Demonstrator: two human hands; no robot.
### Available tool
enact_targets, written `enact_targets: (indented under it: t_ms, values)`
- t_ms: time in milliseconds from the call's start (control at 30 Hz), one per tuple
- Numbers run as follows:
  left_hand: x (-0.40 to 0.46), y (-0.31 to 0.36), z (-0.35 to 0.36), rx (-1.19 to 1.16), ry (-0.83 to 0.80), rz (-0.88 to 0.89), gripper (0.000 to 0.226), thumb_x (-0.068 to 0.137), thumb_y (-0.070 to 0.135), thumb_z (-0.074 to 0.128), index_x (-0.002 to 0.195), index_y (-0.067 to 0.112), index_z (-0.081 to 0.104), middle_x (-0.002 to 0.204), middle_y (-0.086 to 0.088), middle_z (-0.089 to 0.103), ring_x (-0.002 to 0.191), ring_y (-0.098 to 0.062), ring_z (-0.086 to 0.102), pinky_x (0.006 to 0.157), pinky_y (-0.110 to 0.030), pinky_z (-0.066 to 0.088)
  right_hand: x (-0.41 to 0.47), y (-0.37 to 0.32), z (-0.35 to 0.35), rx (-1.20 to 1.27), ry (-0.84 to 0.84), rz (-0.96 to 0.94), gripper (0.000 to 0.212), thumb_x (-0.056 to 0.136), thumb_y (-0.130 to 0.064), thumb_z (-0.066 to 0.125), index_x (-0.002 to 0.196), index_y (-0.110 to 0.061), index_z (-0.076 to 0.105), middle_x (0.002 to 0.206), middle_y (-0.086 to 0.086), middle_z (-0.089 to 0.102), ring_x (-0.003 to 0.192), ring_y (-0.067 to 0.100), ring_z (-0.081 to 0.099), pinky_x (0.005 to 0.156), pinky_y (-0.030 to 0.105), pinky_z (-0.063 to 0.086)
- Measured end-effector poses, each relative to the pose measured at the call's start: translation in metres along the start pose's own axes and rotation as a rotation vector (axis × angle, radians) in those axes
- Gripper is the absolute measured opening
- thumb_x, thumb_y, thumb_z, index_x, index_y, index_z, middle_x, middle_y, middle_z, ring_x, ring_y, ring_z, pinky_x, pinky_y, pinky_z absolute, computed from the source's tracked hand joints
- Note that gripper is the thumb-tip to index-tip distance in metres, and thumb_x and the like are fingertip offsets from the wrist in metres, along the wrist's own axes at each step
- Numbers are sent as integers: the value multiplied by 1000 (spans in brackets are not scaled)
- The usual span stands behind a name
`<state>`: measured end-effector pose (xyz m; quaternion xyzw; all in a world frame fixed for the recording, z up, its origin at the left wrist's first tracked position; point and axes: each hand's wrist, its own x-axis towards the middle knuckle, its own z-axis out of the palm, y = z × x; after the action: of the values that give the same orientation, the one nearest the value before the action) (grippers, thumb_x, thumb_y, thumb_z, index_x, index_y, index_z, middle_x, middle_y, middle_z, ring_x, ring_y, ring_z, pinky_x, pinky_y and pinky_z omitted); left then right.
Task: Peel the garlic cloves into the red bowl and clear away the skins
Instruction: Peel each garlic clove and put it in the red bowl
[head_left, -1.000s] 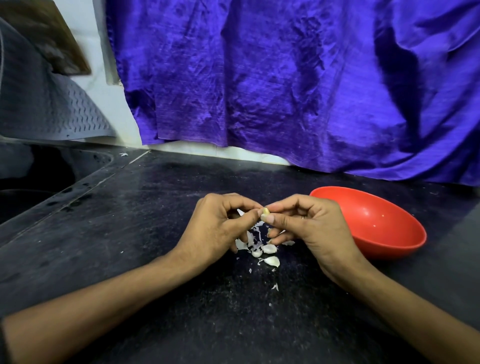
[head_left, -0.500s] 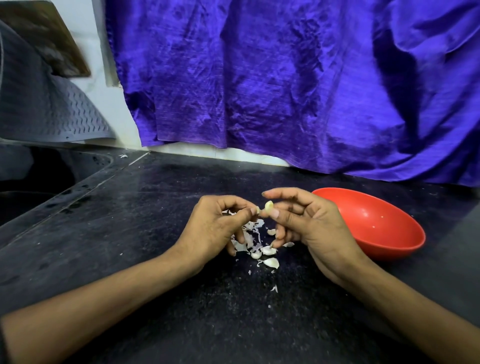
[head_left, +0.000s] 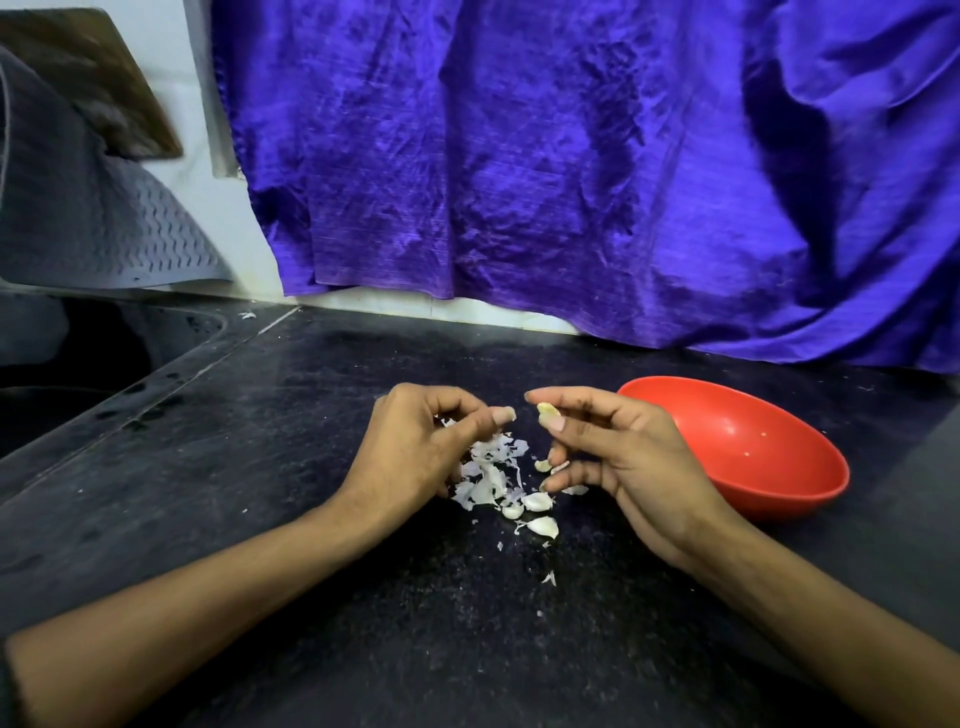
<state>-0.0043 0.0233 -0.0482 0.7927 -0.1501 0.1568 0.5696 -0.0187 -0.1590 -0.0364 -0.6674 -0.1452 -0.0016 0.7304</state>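
My right hand (head_left: 623, 457) pinches a small yellowish garlic clove (head_left: 548, 412) between thumb and forefinger, just left of the red bowl (head_left: 810, 467). My left hand (head_left: 415, 452) is a short gap to the left, its fingers curled and thumb pressed to forefinger; a scrap of garlic skin (head_left: 442, 421) peeks out from them. Below and between the hands lies a pile of white skins (head_left: 491, 467). Three unpeeled cloves (head_left: 537, 502) lie at its near edge on the black counter (head_left: 311, 467). The bowl holds only a few tiny flecks.
A purple cloth (head_left: 571, 182) hangs along the back wall and drapes onto the counter behind the bowl. A dark sink (head_left: 78, 364) lies at the left, with a grey ribbed mat (head_left: 104, 228) leaning above it. Small skin flakes (head_left: 549, 578) dot the counter.
The hands were joined on the clove and have now parted. The right hand keeps the clove and has lifted slightly. The left has drawn back to the left.
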Motion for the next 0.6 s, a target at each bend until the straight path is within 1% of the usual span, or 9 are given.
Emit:
enact_targets:
  t_ms: [67, 133, 200, 333, 400, 467, 600]
  values:
    - [1, -1, 0, -11, -31, -2, 6, 87, 20, 71, 85, 17, 76, 43, 6, 58, 33, -5, 49, 37, -18, 41, 0, 0, 1, 0, 9, -3, 23, 77, -10, 68, 99, -6, 72, 72, 3, 61, 59, 11, 56, 51, 26, 55]
    - [0, -3, 1, -44, -59, 12, 9, 88, 14, 70, 92, 19, 76, 52, 1, 63, 36, -8, 51, 38, -19, 42, -1, 0, 1, -9, 26, -9, 23, 74, -10, 70, 96, -5, 71, 72, 4, 62, 58, 11, 56, 50, 26, 55]
    - [0, -3, 2, -96, -94, 34, 11, 87, 12, 70, 95, 18, 75, 62, 2, 68, 42, -10, 54, 39, -23, 45, -1, 0, 1, -29, 35, -24, 18, 75, -8, 70, 93, -4, 70, 72, 6, 63, 57, 12, 58, 49, 25, 55]
    - [-3, 3, 3, -149, -151, 57, 10, 87, 21, 70, 93, 16, 76, 50, 5, 61, 43, -12, 54, 41, -26, 47, -1, 1, 1, -116, 28, -84, 13, 80, -6, 69, 93, -6, 70, 74, 11, 67, 61, 15, 64, 50, 26, 56]
    - [-5, 5, 3, -169, -159, 67, 13, 85, 24, 71, 92, 15, 77, 50, 7, 61, 44, -13, 54, 41, -28, 47, -1, 2, 1, -120, 23, -103, 13, 81, -1, 68, 92, -6, 70, 76, 12, 69, 62, 15, 65, 52, 27, 57]
    - [-5, 4, 3, -186, -151, 59, 13, 83, 23, 72, 90, 13, 77, 52, 7, 62, 44, -12, 54, 41, -27, 47, -1, 2, 1, -114, 19, -106, 15, 81, 4, 67, 92, -5, 70, 76, 12, 70, 64, 15, 66, 54, 26, 57]
    - [-2, 1, 4, -207, -133, 21, 8, 80, 15, 75, 87, 11, 75, 53, 5, 63, 43, -11, 53, 38, -24, 47, -2, 2, 3, -72, 6, -96, 19, 79, 8, 65, 95, -2, 70, 76, 8, 72, 67, 15, 68, 57, 25, 58]
